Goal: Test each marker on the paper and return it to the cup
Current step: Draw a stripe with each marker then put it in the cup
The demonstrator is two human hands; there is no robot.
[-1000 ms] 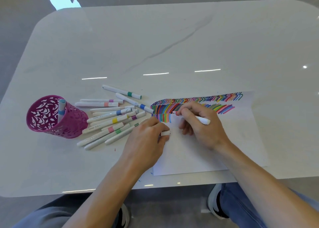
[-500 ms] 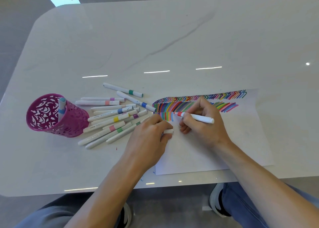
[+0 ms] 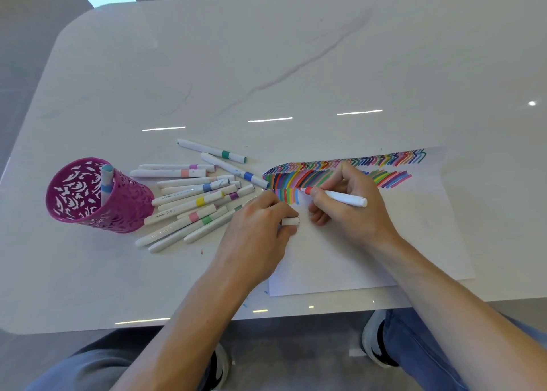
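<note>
One left hand (image 3: 254, 231) pinches one white cap (image 3: 291, 221) on the single paper (image 3: 370, 257), one right hand (image 3: 352, 210) grips one red marker (image 3: 340, 197), tip at the coloured strokes, and beyond them roughly eleven loose markers (image 3: 189, 202) lie beside one pink cup (image 3: 118, 213) holding one blue-banded marker (image 3: 106, 180).

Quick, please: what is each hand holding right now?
Left hand: grips the white cap.
Right hand: grips the red marker, tip at the paper.
</note>
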